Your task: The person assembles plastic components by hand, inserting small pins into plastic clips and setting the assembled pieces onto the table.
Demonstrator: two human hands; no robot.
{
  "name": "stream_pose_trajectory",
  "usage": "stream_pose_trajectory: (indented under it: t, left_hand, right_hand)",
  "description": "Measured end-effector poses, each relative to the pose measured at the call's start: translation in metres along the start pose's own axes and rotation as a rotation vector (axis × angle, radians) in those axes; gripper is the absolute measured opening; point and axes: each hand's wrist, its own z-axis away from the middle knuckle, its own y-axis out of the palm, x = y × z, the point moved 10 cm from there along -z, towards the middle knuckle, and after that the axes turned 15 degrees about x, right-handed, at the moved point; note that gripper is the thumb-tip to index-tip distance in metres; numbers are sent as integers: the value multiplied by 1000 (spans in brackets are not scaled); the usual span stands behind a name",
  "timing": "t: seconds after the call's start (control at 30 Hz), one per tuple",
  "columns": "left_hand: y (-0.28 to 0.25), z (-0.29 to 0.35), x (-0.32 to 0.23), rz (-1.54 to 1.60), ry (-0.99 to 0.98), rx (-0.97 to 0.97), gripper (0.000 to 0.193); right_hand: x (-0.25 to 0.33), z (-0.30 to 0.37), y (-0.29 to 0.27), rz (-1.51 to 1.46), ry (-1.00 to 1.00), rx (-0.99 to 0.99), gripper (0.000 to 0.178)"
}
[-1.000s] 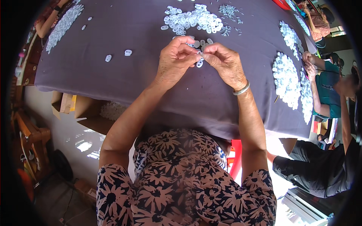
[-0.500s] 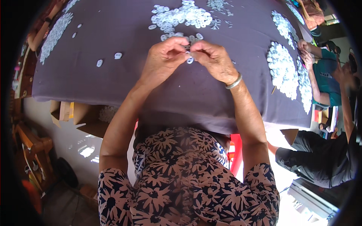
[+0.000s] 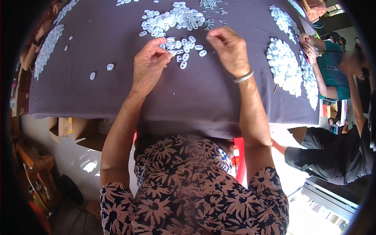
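Observation:
My left hand hovers over the near edge of the small cluster, thumb and forefinger curled round a white oval plastic piece that shows at the thumb tip. Loose oval pieces with two dark slots lie just right of it. My right hand, a silver bangle at its wrist, is raised to the right of the cluster. Its fingers are pinched together, and whatever is between them is too small to make out. Beyond its fingertips lie small thin metal parts, heaped and scattered.
A dark cloth covers the table. A larger heap of white pieces lies farther back, with more heaps at right and left. Co-workers sit at both sides, one in a green shirt. An open cardboard box stands below the table edge.
My hands were together at the fingertips; now they are apart, the left moved left and the right slightly right and up. The view has shifted a little.

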Motion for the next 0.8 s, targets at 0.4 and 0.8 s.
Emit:
stream_pose_trajectory:
  t: [0.4, 0.8]
  left_hand:
    - [-1, -3, 6, 21, 49, 17, 31]
    - [1, -2, 3, 122, 68, 10, 32]
  right_hand:
    - [-18, -1, 20, 249, 1, 529, 6]
    - [20, -18, 47, -156, 42, 307, 7]
